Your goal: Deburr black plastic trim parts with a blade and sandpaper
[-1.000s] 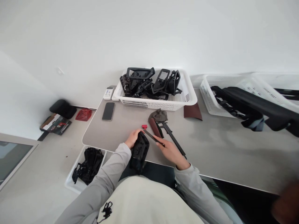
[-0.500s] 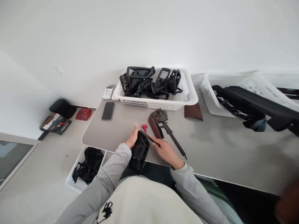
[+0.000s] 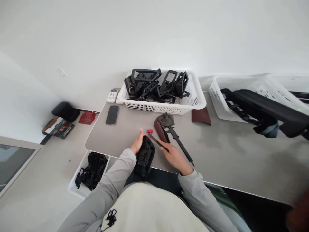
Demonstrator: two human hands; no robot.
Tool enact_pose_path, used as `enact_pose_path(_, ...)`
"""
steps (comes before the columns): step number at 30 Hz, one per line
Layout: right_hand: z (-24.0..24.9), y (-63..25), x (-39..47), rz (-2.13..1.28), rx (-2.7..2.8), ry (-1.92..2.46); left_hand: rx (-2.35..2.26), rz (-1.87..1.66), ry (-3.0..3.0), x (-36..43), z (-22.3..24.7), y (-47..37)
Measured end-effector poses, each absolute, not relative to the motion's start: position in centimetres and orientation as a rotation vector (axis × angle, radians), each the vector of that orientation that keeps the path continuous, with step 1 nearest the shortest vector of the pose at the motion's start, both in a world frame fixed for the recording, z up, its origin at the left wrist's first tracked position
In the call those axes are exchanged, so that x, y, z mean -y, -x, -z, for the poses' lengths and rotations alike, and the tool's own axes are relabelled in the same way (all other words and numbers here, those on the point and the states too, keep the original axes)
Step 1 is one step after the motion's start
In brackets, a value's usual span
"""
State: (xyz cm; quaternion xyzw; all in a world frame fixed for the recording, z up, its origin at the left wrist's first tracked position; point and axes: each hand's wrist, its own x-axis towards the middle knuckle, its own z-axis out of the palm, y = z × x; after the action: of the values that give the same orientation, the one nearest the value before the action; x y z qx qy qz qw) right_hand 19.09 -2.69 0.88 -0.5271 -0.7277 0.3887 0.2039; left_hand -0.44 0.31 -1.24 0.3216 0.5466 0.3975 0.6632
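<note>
My left hand [image 3: 137, 143] grips a black molded plastic part [image 3: 145, 154] by its upper left edge, tilted over the table's front edge. In my right hand [image 3: 173, 156] is a thin, flat, dark bar that looks like a flat file [image 3: 157, 141]. Its far end reaches to the part's top edge; whether they touch, I cannot tell. Just beyond lies a small red T-shaped piece [image 3: 150, 131]. A curled brown sheet [image 3: 161, 132], resembling sandpaper, a grey cloth [image 3: 165, 119] and a dark caliper [image 3: 181, 145] lie close to my right hand.
At the back, a white basket [image 3: 154, 108] holds several black plastic parts. More baskets with long black parts [image 3: 263, 108] stand right. A phone [image 3: 112, 115] lies left, another brown sheet [image 3: 201, 116] by the basket. A white bin [image 3: 83, 190] sits below left. Someone's blurred hand shows lower right.
My right hand has drawn the file slightly to the right, so its tip sits farther right along the part's top edge. My left hand and the part have hardly moved.
</note>
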Motion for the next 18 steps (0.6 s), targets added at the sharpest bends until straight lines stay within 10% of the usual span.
enact_pose_path(18, 0.4, -20.4, 2.7, -1.196, 1.871, 1.469, -1.253, -0.929, -0.755, -0.1, -0.2, -0.1)
